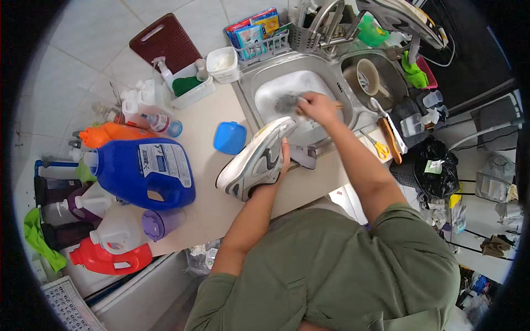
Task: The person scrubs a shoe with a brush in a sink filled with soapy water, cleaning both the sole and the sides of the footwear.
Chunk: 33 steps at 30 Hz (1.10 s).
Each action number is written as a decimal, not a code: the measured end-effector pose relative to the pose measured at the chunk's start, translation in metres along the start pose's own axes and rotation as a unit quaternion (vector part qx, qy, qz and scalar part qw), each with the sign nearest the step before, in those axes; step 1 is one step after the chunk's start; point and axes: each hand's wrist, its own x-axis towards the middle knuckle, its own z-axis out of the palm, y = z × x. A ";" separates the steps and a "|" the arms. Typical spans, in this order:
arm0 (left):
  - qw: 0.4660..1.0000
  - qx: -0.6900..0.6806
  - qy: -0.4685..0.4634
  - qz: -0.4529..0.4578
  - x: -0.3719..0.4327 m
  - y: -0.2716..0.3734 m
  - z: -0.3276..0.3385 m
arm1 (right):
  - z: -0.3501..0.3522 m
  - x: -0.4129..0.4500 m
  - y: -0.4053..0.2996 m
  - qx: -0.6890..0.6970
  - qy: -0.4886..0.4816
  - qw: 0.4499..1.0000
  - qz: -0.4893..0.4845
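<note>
A white and grey running shoe [256, 159] lies tilted on my left hand [285, 155], its toe towards the lower left, over the counter at the sink's front edge. Its grey tongue [303, 156] hangs out to the right. Over the left basin of the steel sink [252, 93], my right hand [318, 106] grips a small brush, blurred, with a light wooden handle [339, 105] showing beyond the fingers. White suds [269, 89] with a dark patch fill much of that basin.
A blue lid [230, 137] and a big blue detergent jug [145, 173] stand left on the counter. The right basin holds a beige dipper [368, 78]. Yellow scissors [380, 149] and a wooden brush [390, 140] lie right of the sink. Another shoe [408, 20] is behind it.
</note>
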 end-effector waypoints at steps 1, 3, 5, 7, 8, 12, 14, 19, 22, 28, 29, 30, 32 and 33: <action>0.999 -0.036 -0.010 -0.008 0.004 0.005 -0.006 | -0.002 0.004 0.009 0.002 0.005 1.000 0.001; 0.999 -0.034 -0.009 -0.010 0.005 0.012 -0.009 | -0.004 0.009 0.020 0.189 0.084 0.977 0.047; 1.000 0.017 -0.001 0.002 0.002 0.009 -0.010 | 0.029 -0.009 -0.053 0.151 0.087 0.977 -0.124; 0.999 0.011 -0.047 -0.012 0.002 -0.003 -0.011 | 0.043 -0.051 -0.141 -0.066 0.056 0.952 -0.295; 0.998 0.058 0.003 0.036 -0.001 -0.005 -0.010 | 0.042 -0.062 -0.162 -0.137 -0.026 0.932 -0.333; 0.989 0.101 0.066 0.089 0.000 0.006 -0.014 | 0.025 -0.026 -0.089 -0.022 0.109 0.960 -0.256; 0.996 0.074 0.028 0.048 0.003 0.012 -0.013 | 0.005 -0.015 -0.069 -0.050 0.070 0.976 -0.201; 0.984 0.160 -0.043 0.062 -0.007 -0.003 -0.012 | 0.049 -0.044 -0.143 -0.113 -0.003 0.919 -0.378; 0.980 0.174 -0.035 0.088 -0.009 -0.017 -0.002 | 0.047 -0.029 -0.106 -0.116 0.158 0.915 -0.353; 0.978 0.001 -0.174 0.112 0.030 0.031 -0.053 | -0.057 -0.010 0.059 -0.089 0.110 0.985 0.099; 0.978 0.001 -0.177 0.113 0.036 0.042 -0.061 | -0.062 -0.018 0.071 -0.021 0.147 0.980 0.133; 0.954 -0.022 -0.275 0.115 0.040 0.051 -0.073 | -0.066 -0.019 0.074 0.183 0.141 0.945 0.233; 0.869 -0.137 -0.471 0.066 0.056 0.057 -0.090 | -0.071 -0.028 0.053 0.419 0.095 0.849 0.307; 0.837 -0.171 -0.519 -0.016 0.058 0.046 -0.087 | -0.072 -0.028 0.048 0.423 0.100 0.847 0.306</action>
